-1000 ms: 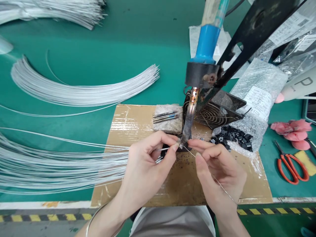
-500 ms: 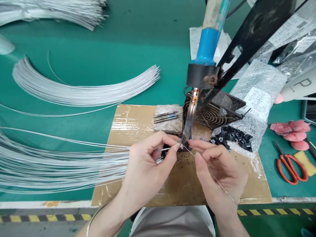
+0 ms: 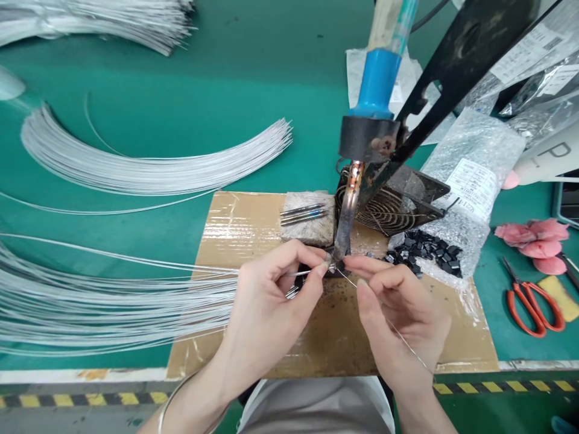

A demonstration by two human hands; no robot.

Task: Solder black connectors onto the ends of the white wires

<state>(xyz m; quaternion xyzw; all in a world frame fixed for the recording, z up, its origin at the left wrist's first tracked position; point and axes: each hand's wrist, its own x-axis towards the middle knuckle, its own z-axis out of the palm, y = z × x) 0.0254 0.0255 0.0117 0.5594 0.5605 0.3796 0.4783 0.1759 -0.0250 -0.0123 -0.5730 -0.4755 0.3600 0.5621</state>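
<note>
Bag point(image 3: 486, 141) carries black pieces point(image 3: 434, 253) near the right hand point(image 3: 402, 313) pinching thin wire point(image 3: 348, 278).

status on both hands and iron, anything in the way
Left hand: pinching white wire near lower end of iron. Right hand: pinching thin wire, leading to same spot; contact unclear. Fan close behind iron, scissors off right.

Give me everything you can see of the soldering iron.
The soldering iron slants down from the top edge, which cuts off its upper end. A pale upper part with a teal strip meets a blue sleeve, then a black collar attached to a black bracket. Below, a worn, coppery, metal-looking shaft darkens toward the tip. That tip sits between the left hand and right hand; whether it touches either is too hard to tell.
</note>
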